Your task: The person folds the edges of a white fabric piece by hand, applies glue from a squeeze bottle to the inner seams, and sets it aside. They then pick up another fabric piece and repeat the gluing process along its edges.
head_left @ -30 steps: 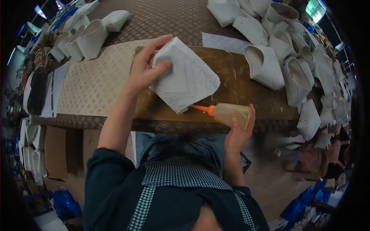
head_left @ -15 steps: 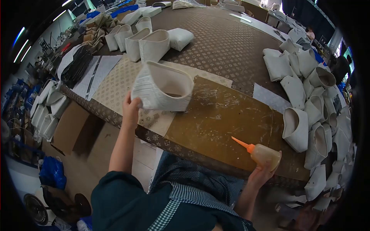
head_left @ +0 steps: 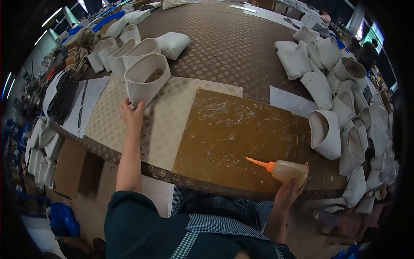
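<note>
My left hand (head_left: 132,114) grips the lower near edge of a white open-topped pouch (head_left: 144,88), thumb and fingers at its bottom. The pouch tilts with its wide opening up, showing a pale inside with a brown patch. It stands right in front of a row of similar white pouches (head_left: 116,60). In my right hand (head_left: 293,190) is a squeeze bottle (head_left: 288,172) of yellowish, glue-like liquid. Its orange nozzle (head_left: 260,162) points left over the brown board (head_left: 233,138) on the table.
A heap of white pouches (head_left: 325,134) fills the table's right side. Dark strips and pale sheets (head_left: 90,101) lie at left, with folded brown pieces (head_left: 77,54) behind. A cardboard box (head_left: 69,166) stands below the table's left edge. Another person (head_left: 368,54) is far back right.
My left hand has carried the pouch left and away from me, up to the row, and turned it. The bottle stays in my right hand, nearly unmoved. The whole view has shifted slightly.
</note>
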Demonstrator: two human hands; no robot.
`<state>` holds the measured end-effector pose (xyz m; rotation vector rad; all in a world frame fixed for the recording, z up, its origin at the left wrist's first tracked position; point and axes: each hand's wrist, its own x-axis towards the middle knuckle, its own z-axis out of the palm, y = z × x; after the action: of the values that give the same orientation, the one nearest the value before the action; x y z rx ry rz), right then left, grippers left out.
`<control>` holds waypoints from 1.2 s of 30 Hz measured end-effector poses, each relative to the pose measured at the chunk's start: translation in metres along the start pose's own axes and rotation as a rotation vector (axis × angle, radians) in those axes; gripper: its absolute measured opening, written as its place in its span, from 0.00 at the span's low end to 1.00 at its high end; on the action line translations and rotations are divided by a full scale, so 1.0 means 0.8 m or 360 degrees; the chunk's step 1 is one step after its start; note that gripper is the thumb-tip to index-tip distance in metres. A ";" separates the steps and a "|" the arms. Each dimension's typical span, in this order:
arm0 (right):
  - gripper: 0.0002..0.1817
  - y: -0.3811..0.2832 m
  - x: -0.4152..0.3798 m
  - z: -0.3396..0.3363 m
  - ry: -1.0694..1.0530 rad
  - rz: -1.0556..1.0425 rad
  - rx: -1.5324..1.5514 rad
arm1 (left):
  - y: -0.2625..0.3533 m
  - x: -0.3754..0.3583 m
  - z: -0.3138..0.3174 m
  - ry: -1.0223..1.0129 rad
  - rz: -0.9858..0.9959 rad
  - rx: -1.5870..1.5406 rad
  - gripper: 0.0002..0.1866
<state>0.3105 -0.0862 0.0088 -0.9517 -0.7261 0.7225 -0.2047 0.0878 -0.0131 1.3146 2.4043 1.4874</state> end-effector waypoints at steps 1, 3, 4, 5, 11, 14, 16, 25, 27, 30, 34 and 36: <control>0.42 0.000 -0.001 -0.003 0.0008 0.0024 -0.0015 | -0.001 0.016 0.014 -0.0014 0.0055 0.0114 0.34; 0.42 0.003 0.000 -0.005 0.0005 0.0081 -0.0034 | 0.018 0.040 0.034 -0.0109 -0.0012 0.0246 0.33; 0.42 0.003 0.001 -0.005 -0.0019 0.0082 -0.0013 | 0.034 0.048 0.041 -0.0157 -0.0045 0.0315 0.32; 0.42 0.003 0.001 -0.004 -0.0031 0.0077 0.0006 | 0.040 0.059 0.052 -0.0101 0.0004 0.0367 0.30; 0.41 0.003 0.004 -0.004 0.0144 0.0074 0.0133 | 0.003 0.155 0.158 -0.0278 0.0299 0.0511 0.26; 0.41 0.000 0.006 -0.006 0.0224 0.0108 0.0342 | 0.044 0.138 0.208 -0.0517 0.0234 0.0332 0.24; 0.41 -0.003 0.009 -0.011 0.0232 0.0216 0.0512 | 0.116 0.066 0.227 -0.0779 0.0471 -0.0117 0.20; 0.43 -0.041 0.014 -0.069 0.0411 0.0072 0.0646 | 0.403 -0.307 0.273 -0.2240 0.1040 -0.1156 0.14; 0.42 -0.053 0.008 -0.095 0.0493 0.0031 0.0602 | 0.437 -0.382 0.277 -0.2271 0.0933 -0.1316 0.21; 0.41 -0.065 -0.006 -0.125 0.0599 -0.0062 0.0557 | 0.474 -0.439 0.272 -0.2147 0.0915 -0.1297 0.23; 0.39 -0.077 -0.027 -0.143 0.0639 -0.0120 0.0549 | 0.469 -0.417 0.269 -0.1821 0.1007 -0.1178 0.20; 0.38 -0.079 -0.032 -0.144 0.0629 -0.0111 0.0569 | 0.450 -0.364 0.257 -0.1840 0.0879 -0.1316 0.18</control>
<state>0.4024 -0.1837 0.0143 -0.7067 -0.2681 0.5556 0.2996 0.1125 0.0319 1.8368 0.6606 1.0279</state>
